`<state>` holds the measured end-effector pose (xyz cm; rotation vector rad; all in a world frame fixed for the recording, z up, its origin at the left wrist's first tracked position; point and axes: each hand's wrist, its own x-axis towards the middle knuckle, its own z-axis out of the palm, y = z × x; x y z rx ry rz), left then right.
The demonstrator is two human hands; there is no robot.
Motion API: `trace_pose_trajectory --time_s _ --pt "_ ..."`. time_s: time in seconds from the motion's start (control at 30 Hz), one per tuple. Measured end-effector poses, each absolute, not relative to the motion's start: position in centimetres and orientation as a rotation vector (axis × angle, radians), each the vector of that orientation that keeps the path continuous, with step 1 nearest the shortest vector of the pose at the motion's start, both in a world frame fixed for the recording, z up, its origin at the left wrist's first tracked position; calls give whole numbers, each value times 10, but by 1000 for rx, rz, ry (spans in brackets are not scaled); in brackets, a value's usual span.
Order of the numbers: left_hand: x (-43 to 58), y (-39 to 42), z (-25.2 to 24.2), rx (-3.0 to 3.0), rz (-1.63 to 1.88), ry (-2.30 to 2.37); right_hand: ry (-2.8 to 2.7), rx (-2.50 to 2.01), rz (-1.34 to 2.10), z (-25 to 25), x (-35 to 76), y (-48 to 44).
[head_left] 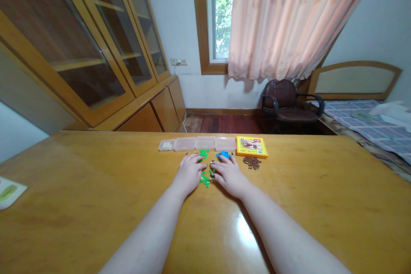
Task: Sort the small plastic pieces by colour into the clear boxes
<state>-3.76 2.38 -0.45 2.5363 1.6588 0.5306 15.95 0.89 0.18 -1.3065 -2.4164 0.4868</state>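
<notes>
My left hand rests on the table with its fingers apart, beside small green plastic pieces. Another little cluster of green pieces lies just beyond its fingertips. Opposite it, my right hand is spread palm down, its outer fingers reaching a pile of blue pieces. A single green piece shows close to the right thumb and index finger; both are apart, and I cannot tell whether they touch it. My palms hide part of the tabletop between the piles.
Behind the piles stand clear plastic boxes in a row, the leftmost small box holding something pale. To their right are a yellow box and a brown pile of pieces. A white-and-green item sits at the table's left edge.
</notes>
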Motion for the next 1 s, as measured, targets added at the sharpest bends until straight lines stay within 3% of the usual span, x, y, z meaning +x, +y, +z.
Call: trace_pose_trajectory --time_s 0.37,0.73,1.0 --pt "-34 18 4 2615 544 1415 -2272 -1308 379 -1 160 11" --pt "-37 23 -7 2478 517 1780 -2212 -1349 401 -4 160 13" --pt "-36 24 -5 2466 601 1793 -2178 -1304 345 0 168 16"
